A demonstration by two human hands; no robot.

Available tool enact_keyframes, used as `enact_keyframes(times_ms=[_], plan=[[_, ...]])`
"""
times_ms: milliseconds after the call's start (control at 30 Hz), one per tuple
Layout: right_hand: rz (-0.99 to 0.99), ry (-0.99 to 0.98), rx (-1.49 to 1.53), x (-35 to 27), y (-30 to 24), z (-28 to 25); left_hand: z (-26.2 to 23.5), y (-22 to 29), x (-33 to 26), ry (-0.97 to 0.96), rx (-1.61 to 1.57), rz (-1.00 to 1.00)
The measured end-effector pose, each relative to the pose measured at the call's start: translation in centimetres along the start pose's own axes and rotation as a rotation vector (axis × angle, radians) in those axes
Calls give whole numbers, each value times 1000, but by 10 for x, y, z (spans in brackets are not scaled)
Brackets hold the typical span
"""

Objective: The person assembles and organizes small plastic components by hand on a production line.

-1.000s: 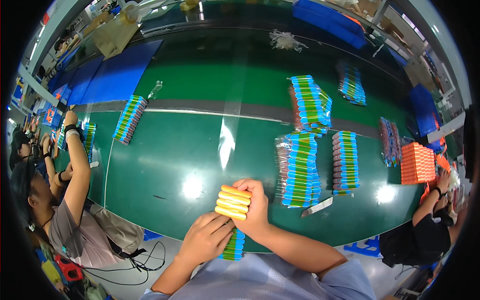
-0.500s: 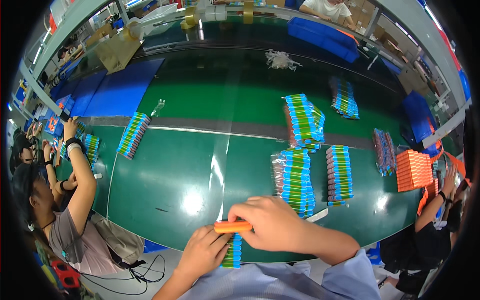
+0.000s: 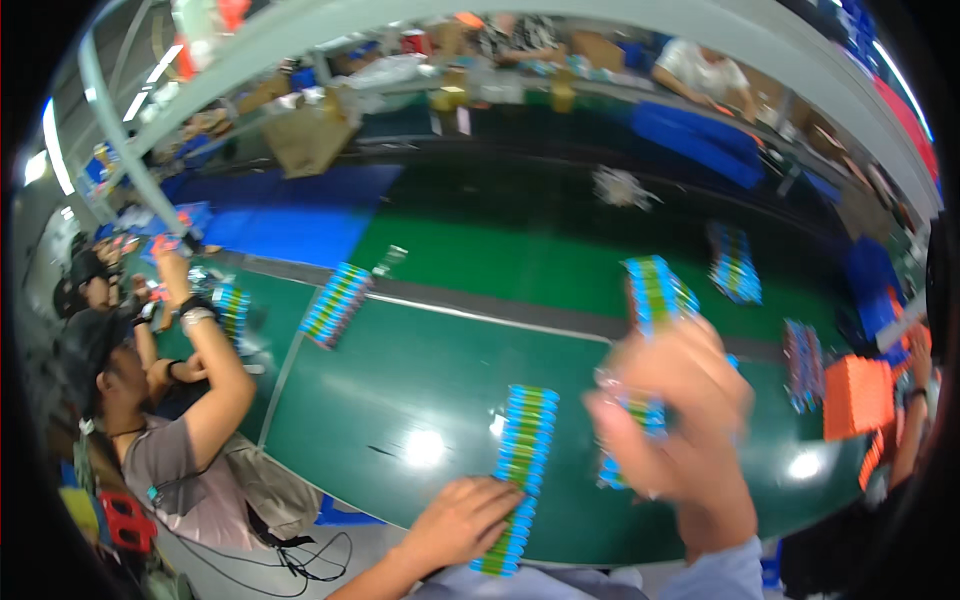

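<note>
Right at the near edge, the left hand (image 3: 462, 522) is resting on the green surface (image 3: 400, 390), fingers curled loosely and pressing against the near end of a row of blue-and-green packets (image 3: 522, 470) that is running away from the person in a neat line. Beside it, the right hand (image 3: 672, 420) is hanging raised above the surface, badly blurred, fingers spread apart; whether it is gripping anything I cannot tell, though a second packet stack (image 3: 628, 440) is showing just behind it. Off to the left, a seated co-worker (image 3: 170, 440) is lifting an arm, with another packet row (image 3: 336, 304) lying slantwise near them. Further right, an orange block (image 3: 856, 396) is sitting near the surface's edge beside one more packet bundle (image 3: 802, 364). Past the pale dividing strip, more packets (image 3: 734, 264) are lying on the brighter green, and a blue mat (image 3: 290, 228) is stretching toward cardboard boxes (image 3: 310, 140) at the back.
</note>
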State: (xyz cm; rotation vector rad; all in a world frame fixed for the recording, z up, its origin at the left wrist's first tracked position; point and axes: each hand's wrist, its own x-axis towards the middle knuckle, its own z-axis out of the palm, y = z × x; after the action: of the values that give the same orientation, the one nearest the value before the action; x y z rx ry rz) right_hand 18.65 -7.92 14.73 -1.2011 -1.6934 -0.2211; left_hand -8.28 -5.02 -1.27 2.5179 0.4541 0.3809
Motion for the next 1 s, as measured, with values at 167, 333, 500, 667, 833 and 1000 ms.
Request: enact_keyframes(times_ms=[167, 333, 500, 667, 833, 1000], plan=[[9, 128, -375, -120, -15, -90, 10, -10, 12, 57, -8, 122], [248, 160, -598, -214, -2, -86, 3, 2, 4, 39, -51, 40], [577, 132, -849, -283, -12, -88, -1, -11, 55, 20, -27, 197], [547, 294, -733, -259, 15, -95, -22, -25, 94, -88, 283, 107], [557, 286, -726, -210, 28, -101, -5, -34, 120, -83, 248, 168], [794, 230, -831, -187, 46, -104, 9, -44, 105, 9, 167, 83]])
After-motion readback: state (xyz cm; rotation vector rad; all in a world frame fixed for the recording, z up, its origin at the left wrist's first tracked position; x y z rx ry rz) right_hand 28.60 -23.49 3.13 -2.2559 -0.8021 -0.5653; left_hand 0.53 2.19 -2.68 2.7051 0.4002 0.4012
